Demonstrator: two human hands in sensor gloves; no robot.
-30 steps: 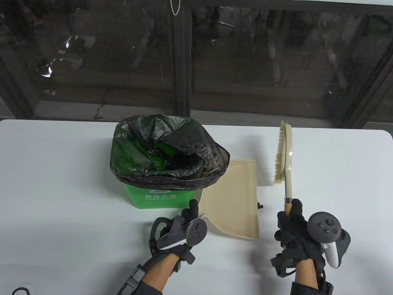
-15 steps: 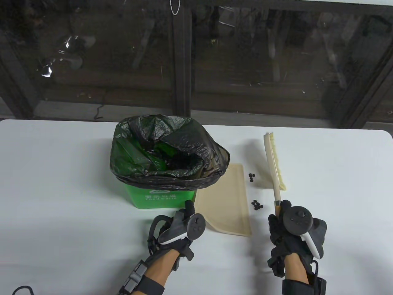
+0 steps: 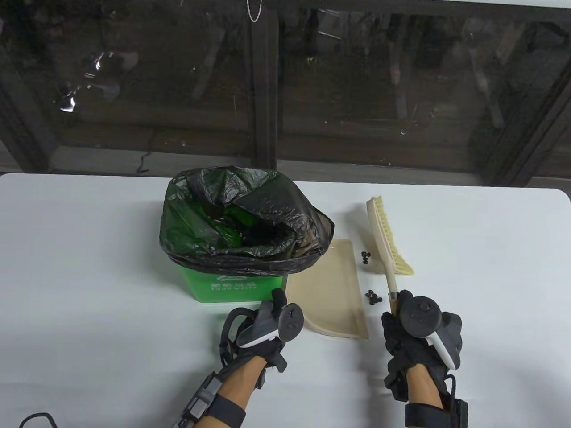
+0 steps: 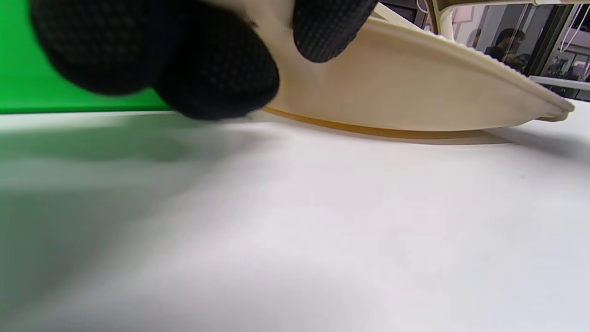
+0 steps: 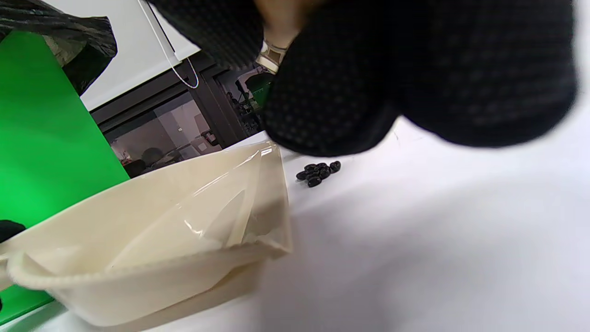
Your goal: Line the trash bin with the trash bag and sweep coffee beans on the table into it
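A green bin (image 3: 225,285) lined with a black trash bag (image 3: 250,218) stands at the table's centre. Right beside it lies a beige dustpan (image 3: 330,290), its lip facing right; my left hand (image 3: 279,310) grips its handle at the near end. Two small clusters of coffee beans (image 3: 374,298) lie on the white table just right of the pan's lip. My right hand (image 3: 395,314) grips the wooden handle of a brush (image 3: 384,240), whose head angles away to the left beyond the beans. The right wrist view shows the dustpan (image 5: 161,230) and the beans (image 5: 318,173).
The white table (image 3: 482,267) ends at a dark glass wall behind. A black cable (image 3: 31,419) lies at the near left corner. In the left wrist view the dustpan (image 4: 405,92) sits low over the table, with the green bin (image 4: 14,69) behind.
The dustpan slid left and looks narrower, uncovering beans at its right edge. The brush swung left and turned, its bristles now facing right. My right hand moved left.
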